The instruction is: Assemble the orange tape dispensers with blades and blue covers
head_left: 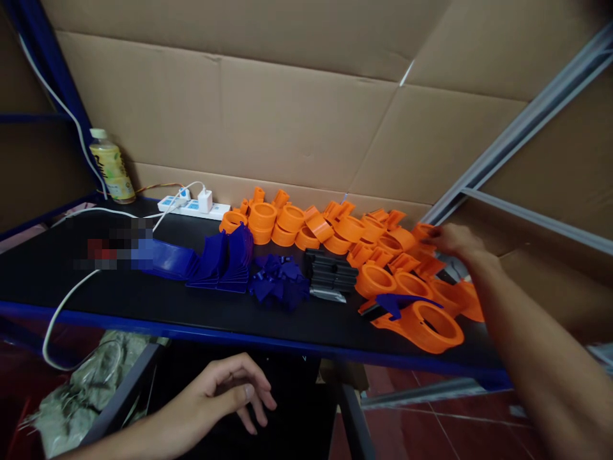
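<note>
At the far right of the table, my right hand reaches over to an orange plastic tape dispenser body, with its fingers closed on the edge. Below the table's front edge hangs my left hand, holding nothing, its fingers loosely bent and apart. Several more orange tape dispenser bodies stand in rows along the back and right. One dispenser lies at the front right with a blue part on it. Beside them are black strips, small blue pieces and stacked blue plates.
A white power strip with plugged-in chargers lies against the cardboard wall. At the back left stands a drink bottle. A white cable hangs over the table's front edge. A metal frame bar slopes at right.
</note>
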Available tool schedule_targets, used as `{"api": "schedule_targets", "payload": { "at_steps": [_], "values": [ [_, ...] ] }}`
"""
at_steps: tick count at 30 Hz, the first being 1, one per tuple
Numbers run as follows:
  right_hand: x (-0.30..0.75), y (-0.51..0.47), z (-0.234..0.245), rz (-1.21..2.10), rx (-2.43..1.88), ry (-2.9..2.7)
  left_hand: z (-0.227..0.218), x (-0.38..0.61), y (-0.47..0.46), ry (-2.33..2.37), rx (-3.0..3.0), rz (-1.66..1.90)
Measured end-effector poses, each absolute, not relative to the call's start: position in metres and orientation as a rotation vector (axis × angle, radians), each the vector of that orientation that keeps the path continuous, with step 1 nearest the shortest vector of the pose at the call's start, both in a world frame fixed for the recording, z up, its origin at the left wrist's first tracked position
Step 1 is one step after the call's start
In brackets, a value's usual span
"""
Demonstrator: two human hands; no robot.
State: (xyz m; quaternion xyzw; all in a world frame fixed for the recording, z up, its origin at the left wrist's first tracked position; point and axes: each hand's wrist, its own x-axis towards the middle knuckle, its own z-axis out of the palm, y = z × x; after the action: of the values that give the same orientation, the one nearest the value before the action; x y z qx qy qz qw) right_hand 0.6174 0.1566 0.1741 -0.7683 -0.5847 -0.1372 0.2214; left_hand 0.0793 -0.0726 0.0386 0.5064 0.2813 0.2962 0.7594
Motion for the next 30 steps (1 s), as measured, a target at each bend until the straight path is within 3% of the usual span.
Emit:
{"api": "schedule_targets", "payload": {
  "at_steps": [6,12,16,20,22,26,30],
  "values": [
    [0.613,0.148,0.192,-0.44,-2.383,-1.501,0.037,0.081,-0.073,0.615,1.11,0.647],
    [0.549,0.094,0.212,-0.521,-2.125,-1.595,0.038,0.077,-0.074,0.503,1.135,0.657],
    [0.446,0.01,0.197,0.042,-1.576,-1.918,0.041,0.07,-0.075,0.381,1.183,0.781],
    [0.345,-0.059,0.147,0.895,-1.185,-2.202,0.038,0.067,-0.079,0.404,1.081,1.035],
    [0.311,-0.074,0.12,1.141,-1.159,-2.226,0.038,0.069,-0.081,0.457,0.986,1.108],
    [0.284,-0.076,0.092,1.273,-1.066,-2.21,0.045,0.073,-0.082,0.548,0.774,1.255],
    [0.295,-0.059,0.102,0.917,-0.966,-2.28,0.05,0.072,-0.077,0.646,0.703,1.163]
  ]
}}
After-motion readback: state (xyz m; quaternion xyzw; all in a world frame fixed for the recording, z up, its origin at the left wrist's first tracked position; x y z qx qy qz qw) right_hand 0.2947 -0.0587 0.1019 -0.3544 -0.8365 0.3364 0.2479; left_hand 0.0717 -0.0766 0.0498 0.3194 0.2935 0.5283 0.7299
